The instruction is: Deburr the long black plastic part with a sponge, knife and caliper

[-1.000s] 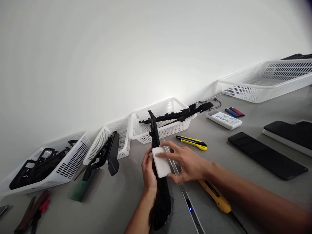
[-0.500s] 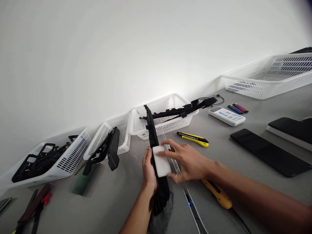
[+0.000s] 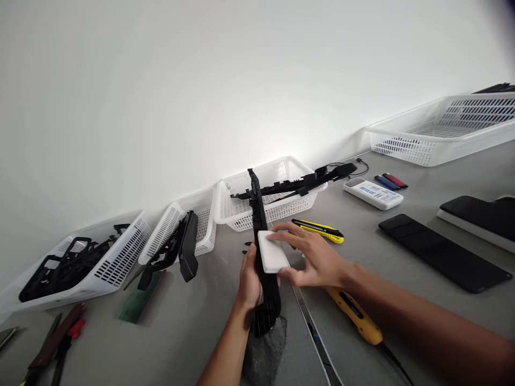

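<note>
My left hand (image 3: 250, 281) is closed around a long black plastic trim part (image 3: 267, 300), holding it tilted above the grey table. In my right hand (image 3: 317, 258) is a white rectangular sponge block (image 3: 272, 253), gripped between thumb and fingers. The block lies against the face of the black part. Just beyond my right fingers is a yellow utility knife (image 3: 319, 229). Under my right forearm lies a yellow corded hand tool (image 3: 358, 316). A thin metal strip (image 3: 314, 335) with a small blue light runs along the table beside the part.
White baskets with black plastic parts stand along the wall: a left one (image 3: 120, 262), a narrow one (image 3: 207, 230) and a middle one (image 3: 237, 221). Another white basket (image 3: 426, 147) is at the far right. A white device (image 3: 372, 194) and black panel (image 3: 438, 252) lie right; a green sheet (image 3: 140, 303) lies left.
The black part has turned slightly, its upper end shifting right. The white sponge block and my right hand have moved a little up and right along it.
</note>
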Available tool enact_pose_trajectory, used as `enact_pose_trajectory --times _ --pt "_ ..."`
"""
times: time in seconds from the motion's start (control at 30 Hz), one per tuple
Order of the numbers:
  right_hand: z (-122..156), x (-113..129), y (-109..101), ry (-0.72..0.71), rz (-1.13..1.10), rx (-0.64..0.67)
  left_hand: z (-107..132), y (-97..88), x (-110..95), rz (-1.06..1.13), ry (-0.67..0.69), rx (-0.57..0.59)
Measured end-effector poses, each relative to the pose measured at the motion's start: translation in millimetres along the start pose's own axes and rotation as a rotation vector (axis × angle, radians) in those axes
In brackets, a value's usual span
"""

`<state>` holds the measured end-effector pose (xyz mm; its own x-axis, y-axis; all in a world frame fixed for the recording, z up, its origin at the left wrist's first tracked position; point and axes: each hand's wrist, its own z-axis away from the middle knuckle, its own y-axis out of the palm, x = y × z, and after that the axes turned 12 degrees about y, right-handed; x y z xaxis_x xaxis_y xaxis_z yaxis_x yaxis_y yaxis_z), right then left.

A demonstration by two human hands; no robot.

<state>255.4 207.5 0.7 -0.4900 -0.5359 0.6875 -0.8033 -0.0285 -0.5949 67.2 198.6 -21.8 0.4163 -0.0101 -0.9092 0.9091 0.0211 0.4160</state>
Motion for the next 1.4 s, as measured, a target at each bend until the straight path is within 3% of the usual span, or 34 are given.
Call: enact_pose_trajectory --times 0.1,0.27,0.43,0.63,0.8,0.97,1.13,1.2,1.3,1.4 --pt "-1 -2 -4 0.095 -0.282 -0.082 4 1.1 0 -0.095 0.055 0.126" --pt "-11 -6 -13 0.487 -0.689 -0.309 12 7.1 -7 -0.226 0.089 0.306" --pt "-21 -12 -19 0.733 -1.001 -0.359 20 12.0 -8 -0.224 0.026 0.399" --pt "-20 -13 -17 0.665 -0.965 -0.173 20 10.6 -5 -0.247 0.068 0.349" --pt "-21 -23 -13 0.653 -0.96 -0.404 18 9.6 -4 -0.262 0.098 0.367" --pt "-18 -20 -5 0.571 -0.901 -0.16 17 7.9 -5 -0.251 0.119 0.34" --pt "-20 -26 -9 0.583 -0.908 -0.368 17 6.3 -4 -0.257 0.104 0.352" --pt "-19 -24 -8 0.592 -0.925 -0.256 16 5.3 -3 -0.249 0.105 0.307" --pt "-18 -20 -5 0.58 -0.923 0.01 14 5.1 -2 -0.226 0.118 0.22" --pt "-19 -22 -9 0.566 -0.876 0.053 13 7.8 -4 -0.201 0.127 0.207"
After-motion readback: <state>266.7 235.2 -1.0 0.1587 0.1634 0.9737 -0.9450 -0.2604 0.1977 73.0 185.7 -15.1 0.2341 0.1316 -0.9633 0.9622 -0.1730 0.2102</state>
